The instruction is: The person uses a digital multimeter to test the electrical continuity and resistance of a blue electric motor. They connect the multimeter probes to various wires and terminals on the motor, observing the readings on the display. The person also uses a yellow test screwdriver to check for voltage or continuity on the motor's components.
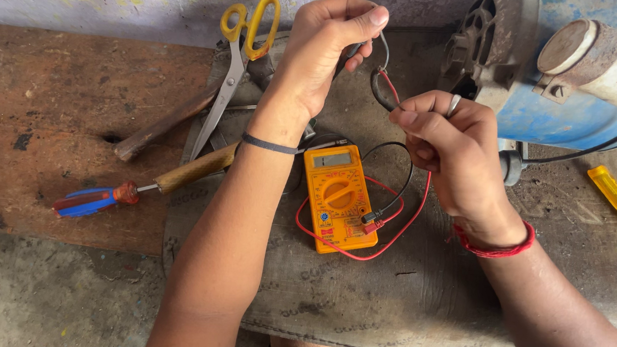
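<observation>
While the left hand (320,54) pinches a black probe (352,51) between thumb and fingers, the right hand (451,146) is closed on a second black lead (382,96) beside a thin red wire (390,84), both raised above the mat (417,297). Below them lies the orange meter (336,196), face up, red and black leads (394,227) looped at its right; scissors (238,53), screwdrivers (94,202) and a blue motor (560,69) sit around.

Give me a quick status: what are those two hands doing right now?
Left hand pinching a black probe lead. Right hand gripping the black wire beside it. Orange multimeter lying below on the mat, leads plugged in. Nothing between hands and meter.
</observation>
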